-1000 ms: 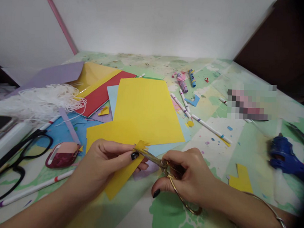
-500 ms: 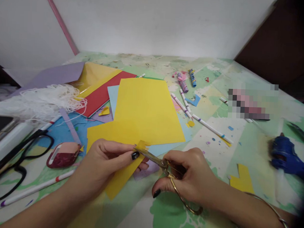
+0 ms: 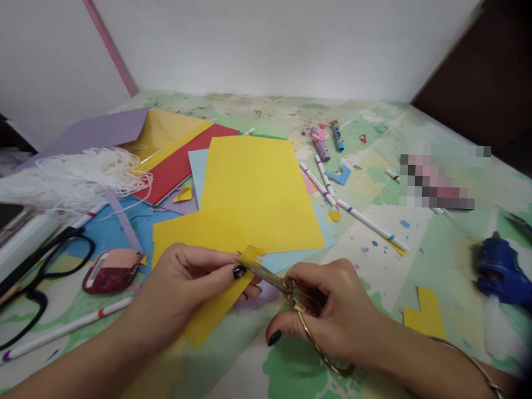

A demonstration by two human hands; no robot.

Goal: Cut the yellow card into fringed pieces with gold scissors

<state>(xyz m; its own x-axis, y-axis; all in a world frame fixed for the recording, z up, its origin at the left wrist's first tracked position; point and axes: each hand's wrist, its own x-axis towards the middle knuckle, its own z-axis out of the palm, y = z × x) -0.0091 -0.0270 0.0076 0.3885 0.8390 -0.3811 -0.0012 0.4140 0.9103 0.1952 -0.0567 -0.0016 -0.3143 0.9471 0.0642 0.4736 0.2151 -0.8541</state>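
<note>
My left hand point(image 3: 197, 278) pinches a strip of yellow paper point(image 3: 216, 314) between thumb and fingers. Fine slits fringe the strip's upper end. Gold-coloured scissors point(image 3: 269, 277) lie across that end, their tips beside my left thumb. Fingers of my right hand point(image 3: 332, 306) are wrapped round the scissor handles, one large loop hanging below the thumb. Just beyond both hands lies a big yellow sheet point(image 3: 257, 193) with a notched lower edge, over a light blue sheet point(image 3: 288, 259).
Left are eyeglasses point(image 3: 36, 279), a pink and maroon case point(image 3: 110, 271), white string point(image 3: 83, 175) and a red sheet point(image 3: 180, 167). Right are a blue glue gun point(image 3: 503, 272), a yellow scrap point(image 3: 425, 314) and white striped sticks point(image 3: 370, 223). Small paper rolls point(image 3: 337, 135) lie farther back.
Almost nothing differs. Both hands keep their hold on the strip and the scissors, and the view shifts very slightly.
</note>
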